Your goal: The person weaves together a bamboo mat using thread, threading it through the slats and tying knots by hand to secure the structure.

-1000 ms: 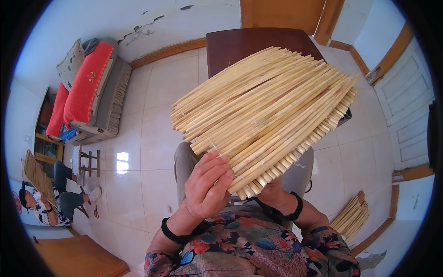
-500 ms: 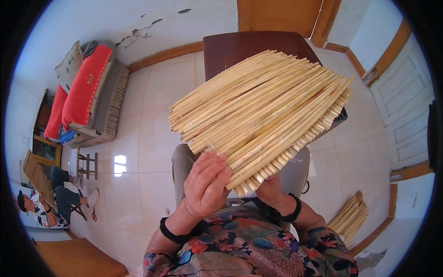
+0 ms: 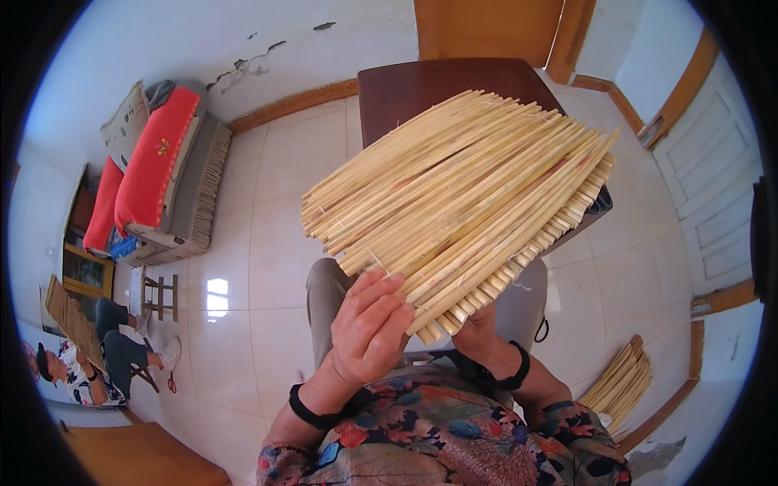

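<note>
A mat of pale, straw-coloured stalks, laid side by side and tied with thin white thread, slants across the middle. On its right side, a second row of cut stalk ends shows beneath the top layer. At the near left corner, my left hand is closed on the mat, its fingers lying over the stalk ends next to a loose thread. My right hand reaches under the near right edge. The mat hides its fingers, so their grip does not show.
Behind the mat stands a dark red-brown table. Another stalk bundle lies on the floor at the right. At the left are a sofa with a red cover, a small wooden stool and a seated person holding a similar mat.
The view has shifted slightly. Mat and hands stay in nearly the same pose, with the left hand still gripping the near left corner.
</note>
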Available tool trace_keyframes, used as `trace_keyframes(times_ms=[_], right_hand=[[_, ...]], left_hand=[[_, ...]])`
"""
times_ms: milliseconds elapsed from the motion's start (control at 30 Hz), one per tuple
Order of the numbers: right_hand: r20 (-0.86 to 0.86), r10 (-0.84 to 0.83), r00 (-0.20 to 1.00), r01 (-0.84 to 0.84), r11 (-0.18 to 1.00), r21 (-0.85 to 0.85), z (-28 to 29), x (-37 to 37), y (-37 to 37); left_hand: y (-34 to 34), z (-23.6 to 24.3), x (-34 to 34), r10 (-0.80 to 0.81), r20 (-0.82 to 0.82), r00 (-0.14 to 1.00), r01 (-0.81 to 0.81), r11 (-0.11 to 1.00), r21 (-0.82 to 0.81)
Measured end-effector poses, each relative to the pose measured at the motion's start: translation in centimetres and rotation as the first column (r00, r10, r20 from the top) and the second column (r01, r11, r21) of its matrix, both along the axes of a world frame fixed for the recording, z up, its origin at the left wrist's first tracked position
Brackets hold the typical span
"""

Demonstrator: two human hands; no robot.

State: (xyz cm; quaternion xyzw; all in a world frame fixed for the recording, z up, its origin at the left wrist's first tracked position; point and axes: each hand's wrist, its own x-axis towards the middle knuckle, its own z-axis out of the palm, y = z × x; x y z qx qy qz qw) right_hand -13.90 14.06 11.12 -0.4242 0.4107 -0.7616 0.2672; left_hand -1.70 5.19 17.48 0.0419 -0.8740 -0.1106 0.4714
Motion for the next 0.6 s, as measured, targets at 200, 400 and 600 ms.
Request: trace_keyframes(times_ms=[200, 400, 600], right_hand=[[0.0, 0.093, 0.996, -0.093, 0.992, -0.086, -0.5, 0.2, 0.4], [-0.613, -0.211, 0.761, 0.259, 0.966, -0.011, 1.4, -2.0, -0.1], [-0.039, -0.013, 0.999, 0.016, 0.995, 0.098, 6.0, -3.8, -1.1]], left_hand=[[0.0, 0.1, 0.0, -0.021, 0.023, 1.0, 0.021, 1.0, -0.003], [-0.6, 0.4, -0.5, 0.038, -0.06, 0.997, -0.039, 0.999, -0.017], [-2.0, 3.1, -1.4, 0.036, -0.103, 0.994, -0.031, 0.998, 0.047]])
